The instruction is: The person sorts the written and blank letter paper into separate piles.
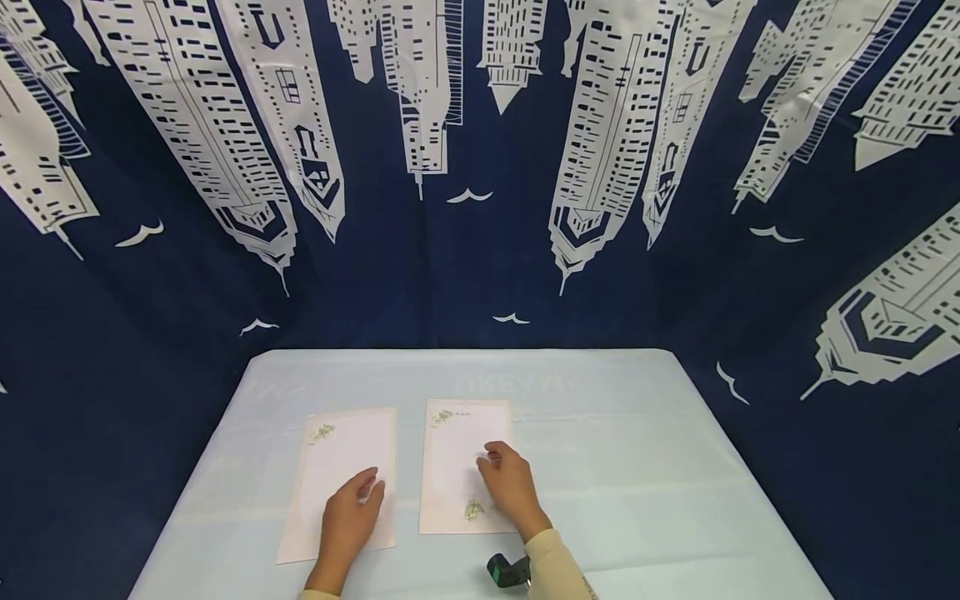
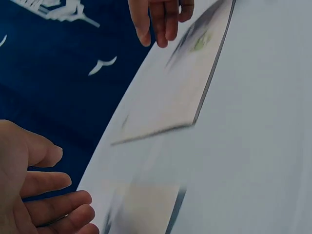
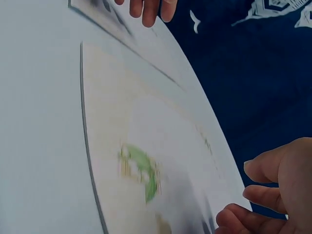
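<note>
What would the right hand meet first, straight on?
Probably the pale pink rectangular paper-like sheet under the right hand, if it's low enough; height is unclear. Otherwise nothing stands close ahead.

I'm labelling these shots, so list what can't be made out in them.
Head: the marks beside the upper sprig of the right sheet, too small to read.
Head: part of the left sheet, hidden by the left grip.
Head: part of the black device, hidden by the right sleeve.
Left wrist: rest of the left sheet, cut off by the bottom edge.
Right wrist: details of the lower sprig, blurred.
</note>
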The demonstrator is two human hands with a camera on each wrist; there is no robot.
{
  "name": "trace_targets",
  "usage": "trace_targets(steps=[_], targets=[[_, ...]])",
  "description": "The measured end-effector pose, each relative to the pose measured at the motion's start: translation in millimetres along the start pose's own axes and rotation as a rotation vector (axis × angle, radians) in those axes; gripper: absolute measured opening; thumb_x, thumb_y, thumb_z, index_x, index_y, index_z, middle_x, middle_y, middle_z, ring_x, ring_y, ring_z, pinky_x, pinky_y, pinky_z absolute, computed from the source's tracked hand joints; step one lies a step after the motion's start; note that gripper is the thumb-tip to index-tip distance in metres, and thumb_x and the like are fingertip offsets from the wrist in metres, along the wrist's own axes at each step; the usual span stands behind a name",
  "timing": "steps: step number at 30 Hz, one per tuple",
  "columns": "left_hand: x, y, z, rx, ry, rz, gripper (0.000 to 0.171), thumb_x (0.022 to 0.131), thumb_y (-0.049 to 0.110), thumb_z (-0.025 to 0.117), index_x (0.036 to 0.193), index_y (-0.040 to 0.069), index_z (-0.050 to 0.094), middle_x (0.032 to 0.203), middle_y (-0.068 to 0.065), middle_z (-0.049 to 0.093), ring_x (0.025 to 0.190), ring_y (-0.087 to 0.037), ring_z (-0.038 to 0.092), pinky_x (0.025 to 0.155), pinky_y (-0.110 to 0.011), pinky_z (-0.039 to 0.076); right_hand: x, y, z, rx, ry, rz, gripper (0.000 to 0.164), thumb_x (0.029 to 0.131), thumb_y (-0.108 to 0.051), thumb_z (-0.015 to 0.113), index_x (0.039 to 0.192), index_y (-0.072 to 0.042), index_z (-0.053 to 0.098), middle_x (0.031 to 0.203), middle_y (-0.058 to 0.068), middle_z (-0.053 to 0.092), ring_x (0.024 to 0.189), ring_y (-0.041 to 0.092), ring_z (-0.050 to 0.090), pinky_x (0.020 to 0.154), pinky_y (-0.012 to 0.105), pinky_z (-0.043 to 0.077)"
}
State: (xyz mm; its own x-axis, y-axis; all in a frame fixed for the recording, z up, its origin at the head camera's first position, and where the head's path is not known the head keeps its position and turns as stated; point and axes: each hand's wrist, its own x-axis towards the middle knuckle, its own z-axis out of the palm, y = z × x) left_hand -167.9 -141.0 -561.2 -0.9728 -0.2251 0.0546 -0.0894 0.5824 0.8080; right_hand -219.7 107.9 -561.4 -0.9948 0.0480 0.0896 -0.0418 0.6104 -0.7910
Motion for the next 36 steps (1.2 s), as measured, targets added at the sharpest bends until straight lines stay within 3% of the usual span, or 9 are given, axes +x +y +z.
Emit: trace_targets(steps=[6, 13, 20, 29, 36], targets=[[5.9, 19.3, 25.4, 0.003, -0.102, 0.059, 0.043, 0.095, 0.017, 0.068, 0.131, -0.007, 0.061, 0.126, -0.027, 0.065, 0.116, -0.044, 0.063, 0.096, -0.058, 0.05, -7.7, 18.8, -13.4, -0.067, 0.069, 0.057, 0.03, 0.092, -0.014, 0.07, 0.118, 0.001, 0.069, 0.108, 0.015, 0.07, 0.097, 0.03, 0.067, 0.083, 0.048, 0.056], [8.1, 26.4, 45.8, 0.025, -0.179, 0.079, 0.052, 0.094, 0.019, 0.07, 0.136, -0.009, 0.057, 0.127, -0.03, 0.063, 0.117, -0.046, 0.062, 0.095, -0.058, 0.051, -15.0, 27.1, -16.0, -0.107, 0.081, 0.091, 0.034, 0.09, -0.012, 0.069, 0.119, 0.005, 0.067, 0.113, 0.02, 0.069, 0.101, 0.035, 0.068, 0.086, 0.049, 0.055], [5.3, 27.0, 56.7, 0.036, -0.176, 0.119, 0.047, 0.093, 0.019, 0.071, 0.13, -0.008, 0.062, 0.122, -0.029, 0.066, 0.114, -0.044, 0.064, 0.096, -0.056, 0.051, -20.3, 28.9, -14.1, -0.141, 0.09, 0.069, 0.034, 0.09, -0.012, 0.07, 0.119, 0.005, 0.068, 0.113, 0.02, 0.07, 0.099, 0.033, 0.068, 0.085, 0.049, 0.055], [-5.0, 33.5, 59.8, 0.091, -0.145, 0.185, 0.036, 0.09, 0.015, 0.073, 0.121, -0.004, 0.068, 0.121, -0.025, 0.068, 0.116, -0.043, 0.064, 0.096, -0.056, 0.051, -26.9, 25.9, -11.9, -0.263, 0.132, 0.032, 0.034, 0.089, -0.012, 0.07, 0.119, 0.005, 0.069, 0.113, 0.022, 0.071, 0.107, 0.04, 0.066, 0.089, 0.054, 0.054], [-10.9, 38.9, 63.2, 0.126, -0.132, 0.213, 0.035, 0.089, 0.011, 0.074, 0.117, -0.008, 0.067, 0.12, -0.027, 0.067, 0.115, -0.045, 0.063, 0.097, -0.057, 0.05, -29.6, 24.4, -9.2, -0.304, 0.149, 0.022, 0.037, 0.087, -0.012, 0.073, 0.118, 0.007, 0.068, 0.114, 0.024, 0.07, 0.107, 0.041, 0.066, 0.088, 0.054, 0.055]])
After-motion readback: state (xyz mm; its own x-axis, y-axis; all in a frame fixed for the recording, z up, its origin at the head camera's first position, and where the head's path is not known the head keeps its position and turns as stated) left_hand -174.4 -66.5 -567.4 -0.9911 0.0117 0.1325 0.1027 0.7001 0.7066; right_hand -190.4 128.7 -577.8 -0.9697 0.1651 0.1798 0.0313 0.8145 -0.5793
